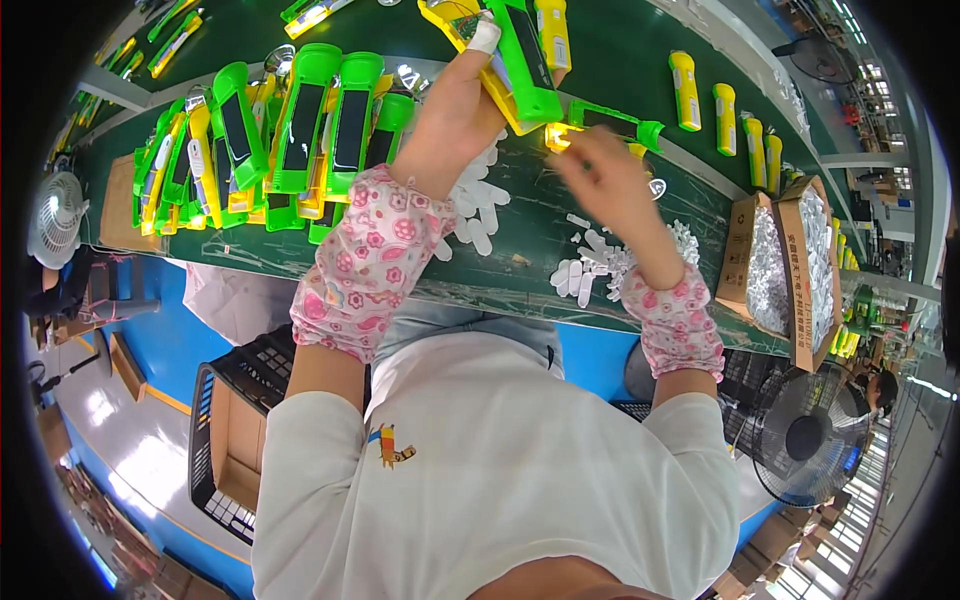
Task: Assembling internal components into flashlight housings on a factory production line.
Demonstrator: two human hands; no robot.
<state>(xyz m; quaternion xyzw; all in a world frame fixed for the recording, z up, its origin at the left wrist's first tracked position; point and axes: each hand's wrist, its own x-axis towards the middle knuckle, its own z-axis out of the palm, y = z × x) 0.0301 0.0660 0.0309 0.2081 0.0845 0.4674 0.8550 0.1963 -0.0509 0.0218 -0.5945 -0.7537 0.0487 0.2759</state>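
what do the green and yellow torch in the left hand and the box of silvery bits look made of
Torch in the left hand: moulded plastic, glossy, going by its bright even colour and sheen. Box: plain brown cardboard, matte, with folded flaps. Silvery pieces: shiny, metallised or foil-like; too small to tell.

A dense row of green and yellow torches [290,140] walls off the left side of the green tabletop [560,285], leaving open surface only along the near edge below them. Between the left hand [455,110] and right hand [605,175], heaps of small white plastic parts [600,262] clutter the middle, with bare green just before them. To the right an open cardboard box [785,260] of silvery pieces blocks the way; beyond it, spaced yellow torches [725,115] leave gaps.
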